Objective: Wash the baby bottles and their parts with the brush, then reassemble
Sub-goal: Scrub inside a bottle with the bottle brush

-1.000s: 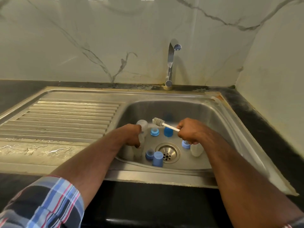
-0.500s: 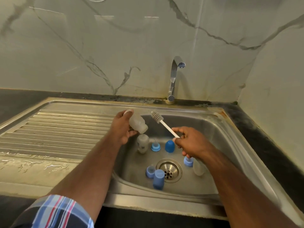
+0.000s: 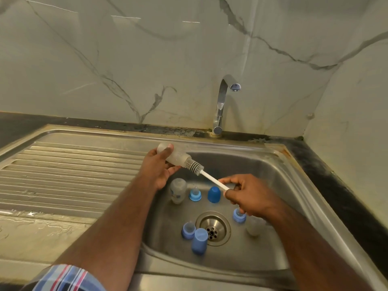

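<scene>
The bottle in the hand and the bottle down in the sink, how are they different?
The held bottle lies tilted in the left hand with the brush at its mouth; the sink bottle stands alone, untouched, and shows a faint print. Both are cloudy, clear plastic without tops.

A stainless steel sink [image 3: 294,198], set into a dark stone countertop [image 3: 336,179], has a ribbed draining board [image 3: 69,171] on its left, wet along the near edge. On the basin floor around the round metal drain [image 3: 212,227] stand two cloudy clear plastic bottles [image 3: 178,190] [image 3: 255,226], three blue-collared teats [image 3: 195,194] [image 3: 239,215] [image 3: 188,229] and two blue domed caps [image 3: 214,194] [image 3: 199,241].
</scene>
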### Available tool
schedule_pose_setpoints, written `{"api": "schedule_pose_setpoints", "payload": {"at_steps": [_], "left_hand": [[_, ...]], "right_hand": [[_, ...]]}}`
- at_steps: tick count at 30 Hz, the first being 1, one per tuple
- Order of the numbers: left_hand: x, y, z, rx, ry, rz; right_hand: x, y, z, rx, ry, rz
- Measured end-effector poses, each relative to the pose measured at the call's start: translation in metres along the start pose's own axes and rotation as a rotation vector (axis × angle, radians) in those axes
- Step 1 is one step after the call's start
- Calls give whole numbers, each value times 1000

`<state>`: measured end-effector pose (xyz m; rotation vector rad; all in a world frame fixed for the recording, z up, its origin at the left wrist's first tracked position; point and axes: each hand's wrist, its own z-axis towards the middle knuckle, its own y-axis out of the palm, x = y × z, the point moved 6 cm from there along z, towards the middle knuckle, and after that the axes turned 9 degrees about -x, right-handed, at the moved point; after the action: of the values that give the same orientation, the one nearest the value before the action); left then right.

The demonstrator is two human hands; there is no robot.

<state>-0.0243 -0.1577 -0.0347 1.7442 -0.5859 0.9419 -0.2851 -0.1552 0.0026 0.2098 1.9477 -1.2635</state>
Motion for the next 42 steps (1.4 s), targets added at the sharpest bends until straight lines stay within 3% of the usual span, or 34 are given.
{"api": "schedule_pose_setpoints", "payload": {"at_steps": [9, 19, 22, 26, 28, 30, 34, 37, 39, 42], "left_hand": [[-8, 24, -10, -189, -42, 17], [-6, 47, -24, -302, 87, 256], [-7, 48, -26, -301, 71, 276], [-5, 46, -27, -346, 62, 196], [-3, 46, -27, -374, 64, 168], [-1, 46, -27, -387, 73, 149], [1, 43, -25, -379, 91, 109], [2, 42, -23, -366, 98, 98], [2, 42, -23, -375, 99, 100], [3, 40, -23, -364, 108, 123]], "right_hand": [[-10, 10, 1, 121, -85, -131], [-20, 19, 1, 133, -63, -149], [-19, 24, 2, 75, -42, 53], [-16, 34, 1, -45, 18, 590], [-19, 35, -1, -89, -5, 666], [-22, 33, -2, -120, -38, 598], [-23, 26, 1, -36, -53, 188], [-25, 26, 2, 22, -56, 316], [-27, 29, 0, -48, -49, 489], [-28, 26, -1, -97, -69, 359]]}}
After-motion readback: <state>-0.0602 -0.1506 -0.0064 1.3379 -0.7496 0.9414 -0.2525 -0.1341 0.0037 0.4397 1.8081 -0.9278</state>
